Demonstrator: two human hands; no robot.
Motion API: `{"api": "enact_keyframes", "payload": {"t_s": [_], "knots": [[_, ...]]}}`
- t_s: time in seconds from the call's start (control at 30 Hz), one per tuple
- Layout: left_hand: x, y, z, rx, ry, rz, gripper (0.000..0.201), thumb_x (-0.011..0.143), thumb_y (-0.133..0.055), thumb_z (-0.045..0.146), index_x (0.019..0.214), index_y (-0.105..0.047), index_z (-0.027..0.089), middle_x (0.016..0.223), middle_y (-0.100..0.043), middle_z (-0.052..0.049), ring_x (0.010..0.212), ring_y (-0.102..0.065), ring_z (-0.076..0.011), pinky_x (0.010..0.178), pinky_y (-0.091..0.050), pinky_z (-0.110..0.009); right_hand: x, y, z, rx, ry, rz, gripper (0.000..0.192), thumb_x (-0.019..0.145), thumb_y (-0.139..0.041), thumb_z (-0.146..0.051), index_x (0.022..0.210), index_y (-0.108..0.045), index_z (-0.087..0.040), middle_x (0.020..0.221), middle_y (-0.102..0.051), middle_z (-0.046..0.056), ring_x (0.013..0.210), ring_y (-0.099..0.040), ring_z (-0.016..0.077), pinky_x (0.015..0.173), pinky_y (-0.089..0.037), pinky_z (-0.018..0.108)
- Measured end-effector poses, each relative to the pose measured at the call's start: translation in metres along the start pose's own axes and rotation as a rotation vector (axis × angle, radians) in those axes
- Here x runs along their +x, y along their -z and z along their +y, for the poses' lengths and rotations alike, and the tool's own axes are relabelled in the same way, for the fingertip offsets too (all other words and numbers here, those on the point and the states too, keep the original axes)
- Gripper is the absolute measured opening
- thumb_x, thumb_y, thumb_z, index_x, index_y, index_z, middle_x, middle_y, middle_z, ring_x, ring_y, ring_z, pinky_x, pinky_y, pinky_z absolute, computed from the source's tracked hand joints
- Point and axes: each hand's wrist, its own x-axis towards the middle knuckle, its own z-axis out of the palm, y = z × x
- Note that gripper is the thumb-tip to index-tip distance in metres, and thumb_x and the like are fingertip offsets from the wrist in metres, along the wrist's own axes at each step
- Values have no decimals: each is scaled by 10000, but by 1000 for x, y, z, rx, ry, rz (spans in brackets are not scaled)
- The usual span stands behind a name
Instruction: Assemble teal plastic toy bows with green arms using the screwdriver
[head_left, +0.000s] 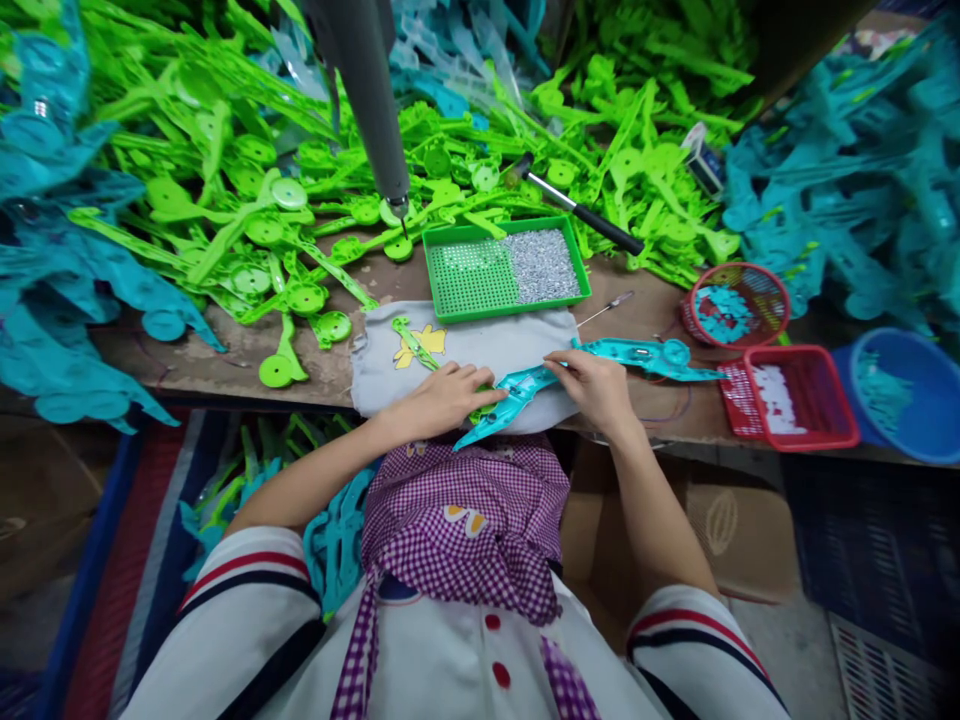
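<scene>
Looking down over the bench, I see the biggest mass first: heaps of green plastic parts across the back and teal ones piled at both sides, crowding the working space. Nearer me sits a green tray, half bare grid, half filled with small silvery pieces, with a grey cloth laid in front of it at the bench edge.

On that cloth lies the teal part, long, flat and glossy, tapering to a point towards my lap, with a second teal piece running off to the right. My left hand presses down on it, fingers close together and curled over a green part underneath; my right hand pinches its upper edge between thumb and fingertips.

My worry is the overhang: the pointed end juts past the bench edge, so a slack pinch could let it tip into my lap. I also judge that a careless elbow could nudge the tray and scatter those silvery bits into the heaps, where they would be hard to find.
</scene>
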Motion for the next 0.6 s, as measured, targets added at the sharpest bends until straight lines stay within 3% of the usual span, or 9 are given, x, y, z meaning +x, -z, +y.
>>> {"api": "enact_keyframes", "payload": {"t_s": [0.1, 0.2, 0.43, 0.6], "knots": [[-1, -1, 1, -36, 17, 5, 463, 972, -547, 203, 1428, -516, 276, 1222, -590, -106, 1015, -559, -235, 819, -360, -344, -1, -3, 4, -174, 138, 4, 285, 1001, -482, -364, 915, -701, -203, 896, -760, 65, 820, -659, 206, 724, -345, 322], [0, -2, 1, -62, 34, -9, 467, 968, -556, 197, 1425, -520, 286, 1226, -590, -97, 1016, -558, -229, 826, -356, -341, -2, -5, 8, -205, 172, -21, 277, 1002, -485, -358, 838, -649, -206, 832, -744, 38, 784, -639, 199, 758, -297, 341], [-2, 0, 5, -53, 40, -13, 460, 962, -554, 179, 1412, -527, 269, 1223, -585, -98, 1036, -559, -237, 845, -380, -354, -1, -10, 7, -80, -18, -77, 318, 994, -494, -404, 752, -569, -213, 789, -752, 18, 733, -638, 191, 795, -291, 335], [-4, -9, 4, -44, 59, 36, 506, 934, -589, 155, 1413, -514, 301, 1223, -586, -84, 1065, -568, -239, 881, -399, -357, 3, -11, 6, -151, -26, -144, 305, 1007, -478, -397, 790, -599, -220, 782, -765, 16, 747, -673, 202, 828, -302, 338]]}}
